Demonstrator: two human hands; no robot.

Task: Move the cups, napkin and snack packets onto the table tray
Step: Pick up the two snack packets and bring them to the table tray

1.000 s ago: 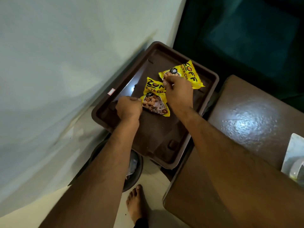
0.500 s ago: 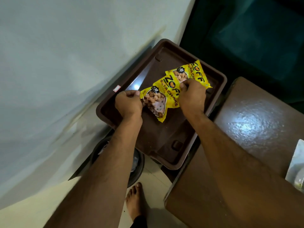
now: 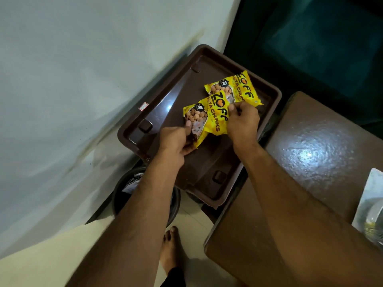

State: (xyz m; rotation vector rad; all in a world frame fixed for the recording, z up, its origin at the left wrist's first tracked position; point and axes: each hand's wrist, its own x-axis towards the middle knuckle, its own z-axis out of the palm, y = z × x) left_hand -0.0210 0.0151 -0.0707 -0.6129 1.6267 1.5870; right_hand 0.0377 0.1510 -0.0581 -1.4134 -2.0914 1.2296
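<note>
Packets going onto tray (image 3: 145, 139).
I'd lay both flat: left hand (image 3: 176, 141) pinches near packet (image 3: 209, 119), right hand (image 3: 243, 121) grips far packet (image 3: 238, 90) at one o'clock.

**Two packets on the tray, a hand at each side**

The tray (image 3: 157, 112) stands beside the wall (image 3: 72, 79) on its left, with the table (image 3: 310, 162) on its right. Two snack packets lie in the tray's far half: the near packet (image 3: 209, 121) overlaps the lower edge of the far packet (image 3: 238, 90) behind it. The left hand (image 3: 176, 141) grips the near packet's near-left corner; the right hand (image 3: 243, 123) pinches its right edge, where the two packets meet. Below the tray's near-left corner sits a bin (image 3: 128, 193), and a bare foot (image 3: 171, 245) rests on the floor (image 3: 51, 255) before it. At the table's right edge lies a napkin (image 3: 371, 193).
</note>
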